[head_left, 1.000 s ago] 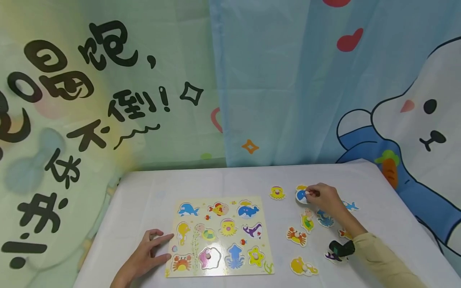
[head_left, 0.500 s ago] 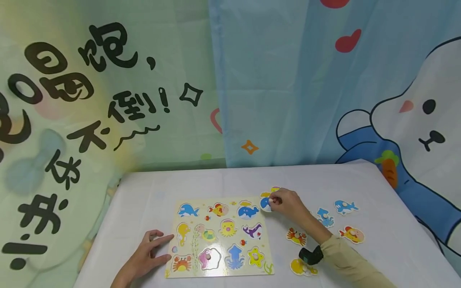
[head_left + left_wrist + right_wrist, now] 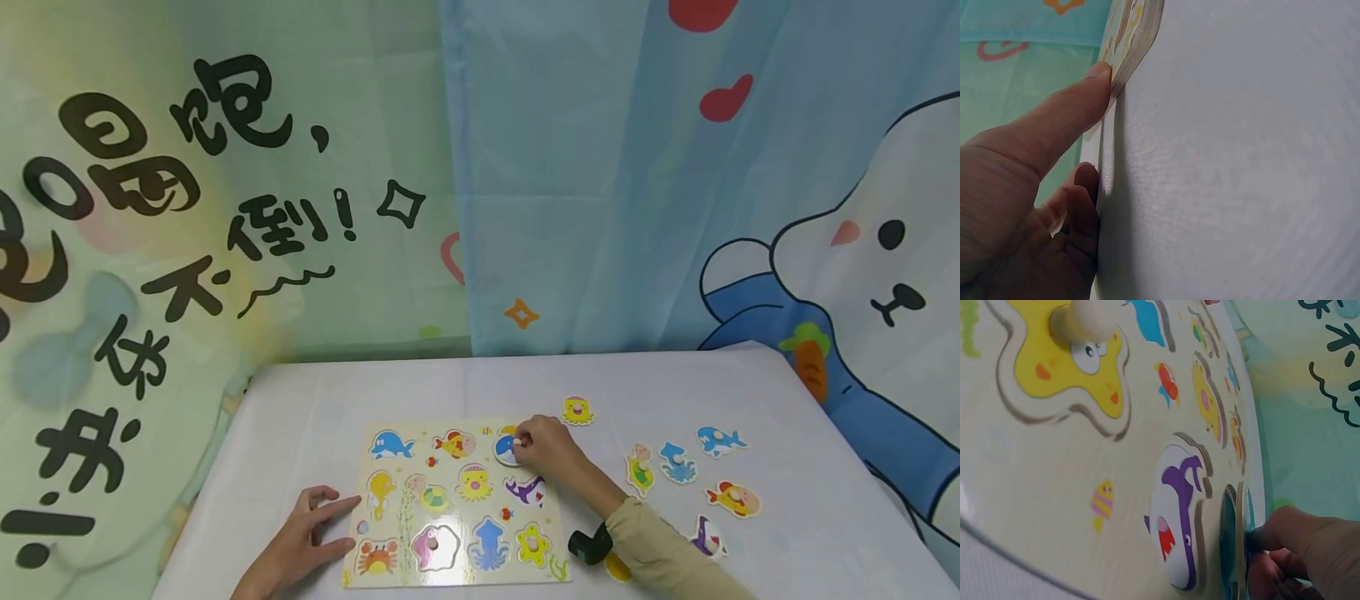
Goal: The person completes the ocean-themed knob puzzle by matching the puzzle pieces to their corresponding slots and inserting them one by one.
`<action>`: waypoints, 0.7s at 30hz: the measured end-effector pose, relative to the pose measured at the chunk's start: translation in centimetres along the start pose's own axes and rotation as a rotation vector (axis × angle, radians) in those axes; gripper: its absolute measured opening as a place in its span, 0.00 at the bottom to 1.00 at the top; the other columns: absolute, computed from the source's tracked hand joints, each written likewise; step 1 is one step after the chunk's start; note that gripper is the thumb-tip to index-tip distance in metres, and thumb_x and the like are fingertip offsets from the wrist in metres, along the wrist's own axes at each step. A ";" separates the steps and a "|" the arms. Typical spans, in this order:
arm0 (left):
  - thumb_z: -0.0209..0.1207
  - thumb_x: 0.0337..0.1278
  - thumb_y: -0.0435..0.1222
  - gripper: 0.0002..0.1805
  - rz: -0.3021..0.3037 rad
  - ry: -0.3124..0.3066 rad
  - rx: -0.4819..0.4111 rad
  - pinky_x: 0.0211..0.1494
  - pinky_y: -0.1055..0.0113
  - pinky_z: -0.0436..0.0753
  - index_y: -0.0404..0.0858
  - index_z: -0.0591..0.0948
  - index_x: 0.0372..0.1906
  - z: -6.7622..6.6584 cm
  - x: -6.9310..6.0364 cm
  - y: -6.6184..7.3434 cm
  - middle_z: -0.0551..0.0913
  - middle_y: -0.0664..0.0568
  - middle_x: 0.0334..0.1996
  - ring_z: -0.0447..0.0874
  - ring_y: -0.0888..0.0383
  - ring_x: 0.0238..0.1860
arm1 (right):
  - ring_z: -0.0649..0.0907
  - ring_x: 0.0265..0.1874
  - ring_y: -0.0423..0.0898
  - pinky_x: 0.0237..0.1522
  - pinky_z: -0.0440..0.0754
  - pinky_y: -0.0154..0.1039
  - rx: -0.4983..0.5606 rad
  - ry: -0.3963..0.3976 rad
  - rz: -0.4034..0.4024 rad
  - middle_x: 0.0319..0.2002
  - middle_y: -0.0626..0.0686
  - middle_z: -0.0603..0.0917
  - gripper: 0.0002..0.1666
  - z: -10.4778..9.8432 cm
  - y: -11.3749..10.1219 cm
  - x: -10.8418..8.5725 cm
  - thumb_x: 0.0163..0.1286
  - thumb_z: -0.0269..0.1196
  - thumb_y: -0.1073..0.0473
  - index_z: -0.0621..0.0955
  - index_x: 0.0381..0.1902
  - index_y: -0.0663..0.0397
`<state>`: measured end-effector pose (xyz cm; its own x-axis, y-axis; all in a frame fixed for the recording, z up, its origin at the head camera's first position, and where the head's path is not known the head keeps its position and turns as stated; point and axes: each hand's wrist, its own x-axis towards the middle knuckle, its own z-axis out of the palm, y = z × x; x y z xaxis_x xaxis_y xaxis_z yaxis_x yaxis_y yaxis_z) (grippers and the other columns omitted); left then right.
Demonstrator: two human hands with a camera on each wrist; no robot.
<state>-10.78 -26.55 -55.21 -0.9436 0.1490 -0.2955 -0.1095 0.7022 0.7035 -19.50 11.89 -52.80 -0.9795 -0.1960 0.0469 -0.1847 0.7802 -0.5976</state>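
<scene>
My right hand (image 3: pixel 551 446) pinches a blue whale puzzle piece (image 3: pixel 505 447) by its knob, at the upper right recess of the puzzle board (image 3: pixel 457 581). In the right wrist view the whale piece (image 3: pixel 1240 540) stands tilted on edge over that recess, beside the purple whale recess (image 3: pixel 1179 519). My left hand (image 3: pixel 303 537) lies at the board's left edge, thumb and forefinger extended and touching it. In the left wrist view the thumb (image 3: pixel 1069 119) presses on the board's edge (image 3: pixel 1138 53). A pink piece (image 3: pixel 429 546) and a knobbed yellow starfish (image 3: pixel 533 544) sit in the board.
Right of the board lie a yellow octopus piece (image 3: pixel 577 411), a turtle (image 3: pixel 640 471), a squid (image 3: pixel 677 464), a blue dolphin-like piece (image 3: pixel 720 442), a fish (image 3: pixel 735 499) and a purple whale (image 3: pixel 707 537). The right sleeve (image 3: pixel 667 550) partly covers a yellow piece (image 3: pixel 618 568).
My right hand has carried the blue whale piece leftward from among the loose pieces to the board's upper right recess. The left hand has stayed at the board's edge.
</scene>
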 end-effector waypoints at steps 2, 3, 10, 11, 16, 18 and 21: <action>0.70 0.48 0.47 0.31 0.010 -0.003 0.004 0.35 0.75 0.64 0.49 0.79 0.61 0.0 0.0 -0.2 0.62 0.44 0.59 0.64 0.62 0.36 | 0.72 0.25 0.40 0.25 0.68 0.29 -0.002 -0.003 -0.008 0.23 0.47 0.73 0.04 0.5 0.1 0.0 0.55 0.67 0.64 0.84 0.28 0.60; 0.70 0.48 0.47 0.31 0.015 -0.003 0.004 0.35 0.75 0.64 0.49 0.79 0.61 0.0 0.0 -0.2 0.62 0.44 0.59 0.64 0.62 0.36 | 0.72 0.24 0.40 0.24 0.68 0.29 0.000 -0.003 -0.014 0.22 0.47 0.73 0.04 0.6 0.1 0.1 0.55 0.67 0.64 0.84 0.28 0.60; 0.70 0.49 0.46 0.30 0.020 0.001 0.003 0.35 0.75 0.64 0.49 0.79 0.61 -0.1 -0.1 -0.1 0.62 0.44 0.59 0.64 0.62 0.36 | 0.71 0.24 0.40 0.24 0.66 0.29 -0.013 0.000 -0.010 0.22 0.48 0.73 0.03 0.8 -0.1 0.1 0.54 0.67 0.66 0.83 0.27 0.61; 0.70 0.48 0.46 0.30 0.014 0.004 0.000 0.35 0.75 0.64 0.49 0.79 0.61 -0.1 -0.1 0.0 0.62 0.44 0.59 0.64 0.62 0.36 | 0.71 0.24 0.40 0.24 0.66 0.29 -0.017 -0.004 -0.002 0.23 0.48 0.73 0.03 0.8 -0.2 0.1 0.54 0.67 0.66 0.83 0.27 0.60; 0.71 0.47 0.45 0.30 -0.016 0.008 -0.011 0.36 0.74 0.64 0.49 0.80 0.60 0.0 -0.2 0.4 0.63 0.45 0.59 0.65 0.58 0.41 | 0.72 0.25 0.40 0.24 0.67 0.29 -0.041 -0.036 0.021 0.24 0.49 0.73 0.03 0.6 -0.5 0.1 0.55 0.66 0.66 0.83 0.29 0.61; 0.71 0.47 0.45 0.30 -0.020 0.007 -0.012 0.36 0.74 0.65 0.48 0.80 0.60 0.0 -0.2 0.4 0.63 0.45 0.59 0.65 0.58 0.41 | 0.72 0.25 0.41 0.25 0.67 0.29 -0.060 -0.043 0.015 0.24 0.49 0.73 0.02 0.5 -0.6 0.1 0.55 0.66 0.67 0.82 0.27 0.60; 0.71 0.47 0.45 0.31 -0.021 0.006 -0.010 0.36 0.74 0.65 0.48 0.80 0.60 0.0 -0.3 0.4 0.63 0.45 0.59 0.65 0.58 0.41 | 0.71 0.25 0.41 0.26 0.67 0.30 -0.081 -0.047 -0.001 0.24 0.49 0.72 0.02 0.5 -0.6 0.1 0.56 0.66 0.67 0.82 0.26 0.60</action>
<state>-10.54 -26.30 -54.84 -0.9428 0.1300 -0.3070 -0.1327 0.6983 0.7034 -19.47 11.10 -52.83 -0.9749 -0.2225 0.0089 -0.1931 0.8250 -0.5312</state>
